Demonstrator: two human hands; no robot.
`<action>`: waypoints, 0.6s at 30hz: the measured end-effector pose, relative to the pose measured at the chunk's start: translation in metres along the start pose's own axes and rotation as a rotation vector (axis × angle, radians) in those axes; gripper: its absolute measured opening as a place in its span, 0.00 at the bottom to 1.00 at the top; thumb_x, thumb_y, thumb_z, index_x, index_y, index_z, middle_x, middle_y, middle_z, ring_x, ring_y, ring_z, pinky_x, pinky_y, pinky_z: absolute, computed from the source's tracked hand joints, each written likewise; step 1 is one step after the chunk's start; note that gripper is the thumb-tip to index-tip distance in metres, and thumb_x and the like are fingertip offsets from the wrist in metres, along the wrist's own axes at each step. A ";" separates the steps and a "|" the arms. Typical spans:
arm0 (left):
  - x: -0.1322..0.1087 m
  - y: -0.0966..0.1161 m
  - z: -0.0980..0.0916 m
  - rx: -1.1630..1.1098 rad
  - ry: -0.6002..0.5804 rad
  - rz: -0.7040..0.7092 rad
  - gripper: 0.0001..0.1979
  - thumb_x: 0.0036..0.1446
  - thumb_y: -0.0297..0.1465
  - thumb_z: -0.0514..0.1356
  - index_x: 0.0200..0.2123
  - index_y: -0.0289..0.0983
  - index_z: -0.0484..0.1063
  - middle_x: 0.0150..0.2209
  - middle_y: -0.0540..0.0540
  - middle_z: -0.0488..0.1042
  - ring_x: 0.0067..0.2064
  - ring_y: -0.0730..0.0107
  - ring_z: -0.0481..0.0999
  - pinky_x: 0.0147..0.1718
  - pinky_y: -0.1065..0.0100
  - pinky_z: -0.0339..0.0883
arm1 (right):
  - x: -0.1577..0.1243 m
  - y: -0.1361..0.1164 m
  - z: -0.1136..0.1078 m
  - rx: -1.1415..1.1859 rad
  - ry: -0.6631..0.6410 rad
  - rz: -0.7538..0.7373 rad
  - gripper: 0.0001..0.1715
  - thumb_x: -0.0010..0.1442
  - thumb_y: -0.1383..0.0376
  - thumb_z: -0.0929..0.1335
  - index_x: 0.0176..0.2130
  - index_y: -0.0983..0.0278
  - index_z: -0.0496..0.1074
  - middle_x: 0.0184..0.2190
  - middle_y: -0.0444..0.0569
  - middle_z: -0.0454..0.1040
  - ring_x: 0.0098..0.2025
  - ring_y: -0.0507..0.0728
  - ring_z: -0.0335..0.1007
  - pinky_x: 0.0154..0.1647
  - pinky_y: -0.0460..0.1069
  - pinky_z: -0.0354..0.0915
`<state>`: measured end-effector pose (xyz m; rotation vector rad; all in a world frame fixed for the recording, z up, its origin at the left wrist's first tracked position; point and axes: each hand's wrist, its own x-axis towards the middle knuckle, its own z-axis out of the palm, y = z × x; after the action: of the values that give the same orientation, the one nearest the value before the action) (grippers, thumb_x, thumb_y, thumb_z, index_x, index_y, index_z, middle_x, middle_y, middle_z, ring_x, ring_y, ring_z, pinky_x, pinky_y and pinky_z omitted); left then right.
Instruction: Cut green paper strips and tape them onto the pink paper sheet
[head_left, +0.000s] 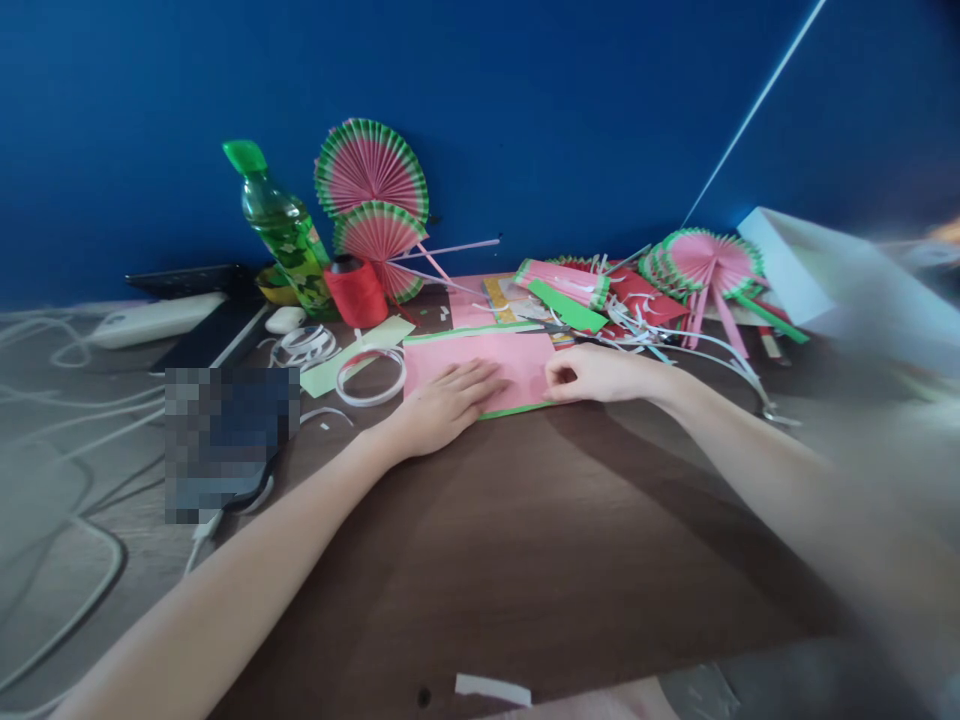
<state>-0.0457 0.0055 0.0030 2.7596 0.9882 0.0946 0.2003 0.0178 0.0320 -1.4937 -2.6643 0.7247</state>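
- On the pink sheet (523,372), the left grip (450,405) lies flat, palm down and fingers spread, over the near left and middle; it is open and holds nothing.
- At the sheet's right edge, the right grip (596,373) is curled, thumb and finger brought together in a loop; I cannot tell whether paper is caught between them.
- Under both, the sheet rests on the brown bench (480,520), its long near and far edges bordered in green.
- Just left of the sheet, a white ring (369,402) lies partly over a pale green strip (319,379), with white coils (304,345) near it.
- Behind these, a red spool (358,297) stands before two round pink and green fans (369,165), which are upright against the blue wall (540,120).
- Left of the fans, a bottle (285,235) with a green cap appears tilted.
- Behind the right grip, a pleated strip (562,281), a green piece (568,306) and white scraps (637,328) lie in a heap.
- Farther right, more fans (712,258) sit beside a white box (795,265).
- Far left, there are cables (112,545) and a pixelated dark object (236,430).
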 end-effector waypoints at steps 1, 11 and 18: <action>0.000 0.000 0.000 0.000 -0.007 0.004 0.24 0.63 0.32 0.38 0.62 0.41 0.48 0.65 0.49 0.45 0.65 0.68 0.40 0.62 0.60 0.35 | 0.000 -0.001 0.000 -0.008 0.004 0.004 0.14 0.51 0.56 0.63 0.23 0.64 0.64 0.20 0.42 0.64 0.23 0.50 0.57 0.24 0.46 0.50; 0.000 0.000 -0.001 0.028 -0.045 0.026 0.24 0.63 0.31 0.38 0.62 0.44 0.48 0.65 0.52 0.43 0.66 0.67 0.37 0.61 0.58 0.33 | -0.004 -0.004 -0.008 -0.033 -0.005 -0.018 0.12 0.54 0.61 0.61 0.22 0.63 0.60 0.20 0.42 0.62 0.23 0.50 0.56 0.25 0.46 0.48; -0.001 0.005 -0.005 0.065 -0.067 0.032 0.26 0.61 0.29 0.40 0.62 0.44 0.47 0.65 0.52 0.42 0.66 0.66 0.36 0.61 0.57 0.33 | -0.006 -0.011 -0.009 0.098 0.114 -0.019 0.11 0.51 0.59 0.64 0.24 0.64 0.64 0.21 0.42 0.64 0.25 0.50 0.58 0.28 0.47 0.51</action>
<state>-0.0437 0.0020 0.0092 2.8182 0.9459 -0.0259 0.1967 0.0117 0.0460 -1.4386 -2.5178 0.7343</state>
